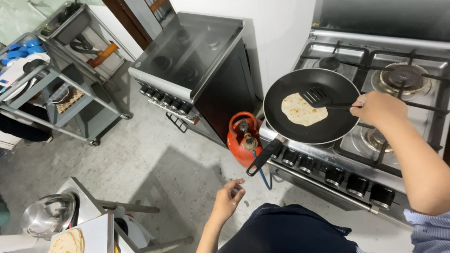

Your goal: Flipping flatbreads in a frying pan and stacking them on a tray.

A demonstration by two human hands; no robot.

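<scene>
My right hand (378,107) grips the handle of a black slotted spatula (317,97). Its blade rests on a pale, brown-spotted flatbread (300,111) lying in a black frying pan (286,91). The pan sits on the front left burner of a steel gas stove (403,117), its handle (265,157) sticking out toward me. My left hand (229,197) hangs low beside my body, fingers loosely curled, holding nothing.
A red gas cylinder (243,138) stands on the floor between the stove and a second, closed-lid cooker (192,61). A metal rack (61,79) stands at left. A steel bowl (49,215) and another flatbread (68,241) lie at bottom left.
</scene>
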